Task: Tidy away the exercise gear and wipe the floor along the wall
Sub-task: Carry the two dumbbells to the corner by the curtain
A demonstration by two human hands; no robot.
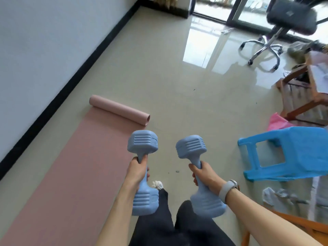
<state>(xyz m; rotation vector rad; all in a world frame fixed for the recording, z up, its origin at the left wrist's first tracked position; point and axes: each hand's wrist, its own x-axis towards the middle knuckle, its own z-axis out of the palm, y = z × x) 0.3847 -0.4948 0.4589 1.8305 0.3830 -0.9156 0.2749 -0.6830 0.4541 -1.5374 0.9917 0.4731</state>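
My left hand [137,172] grips the handle of a blue dumbbell [142,143], held up above the floor. My right hand [204,176] grips a second blue dumbbell [191,146] beside it; a pale watch sits on that wrist. Both dumbbells point away from me. A pink exercise mat [74,167] lies along the wall on the left, its far end rolled up [120,110]. A crumpled white cloth [157,184] lies on the floor near my legs.
A blue plastic stool [291,153] lies tipped at the right, with a pink bag [277,122] behind it. A wooden table [301,96] and an office chair [266,45] stand at the far right. A black skirting [71,82] runs along the white wall. Crumpled paper [276,194] lies under the near table.
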